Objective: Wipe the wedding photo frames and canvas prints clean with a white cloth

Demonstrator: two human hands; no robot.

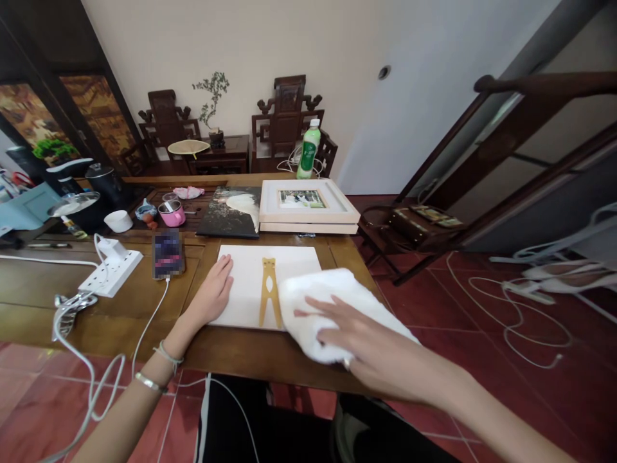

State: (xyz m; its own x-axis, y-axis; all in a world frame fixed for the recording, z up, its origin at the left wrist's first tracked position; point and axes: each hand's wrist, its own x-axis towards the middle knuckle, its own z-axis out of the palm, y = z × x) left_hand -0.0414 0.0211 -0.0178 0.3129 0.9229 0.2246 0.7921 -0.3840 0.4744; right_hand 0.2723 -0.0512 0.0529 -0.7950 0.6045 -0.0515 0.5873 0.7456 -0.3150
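A white board [245,270] lies flat near the front edge of the wooden table, with a gold long-legged animal figure [268,283] on its middle. My left hand [215,289] rests flat on the board's left side, fingers together and stretched out, holding nothing. On the right, my right hand [340,331] presses on a white fluffy cloth [337,283], its fingers gripping into the folds. The cloth covers the board's right part, touches the figure's right side and hangs toward the table edge.
Behind the board are stacked pale frames [309,222], a dark picture [216,212] and a green bottle [308,151]. A phone [168,254], power strip [110,273], pink cup [172,213] and white cup [118,221] stand left. Cables trail over the front edge [159,350].
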